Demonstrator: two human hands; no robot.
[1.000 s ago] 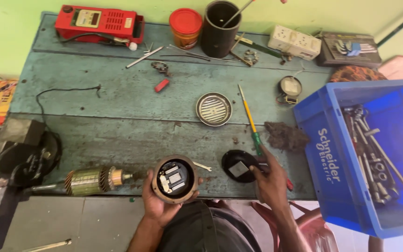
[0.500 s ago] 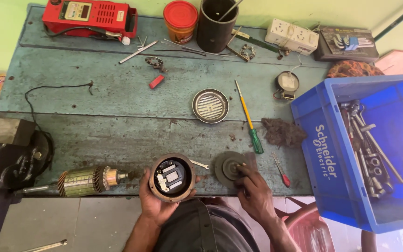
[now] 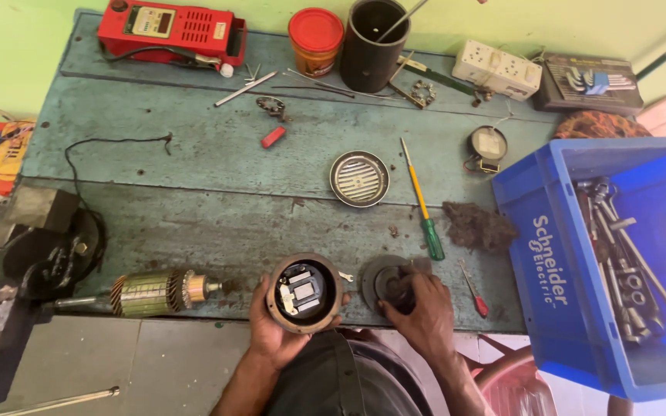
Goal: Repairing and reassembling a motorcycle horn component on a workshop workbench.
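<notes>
Two hands work over a worn teal wooden tabletop point(image 3: 194, 162) below a pale green wall point(image 3: 9, 46): left hand point(image 3: 275, 327) cups a round brown motor housing point(image 3: 303, 293), right hand point(image 3: 424, 312) grips a dark round cap point(image 3: 383, 281).

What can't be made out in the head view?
- Round dark disc: right hand covers its near side.
- Round brown housing: left hand hides its underside.
- Blue plastic crate: cut off by the right edge.
- Black cylindrical pot: top cropped, contents unseen.
</notes>
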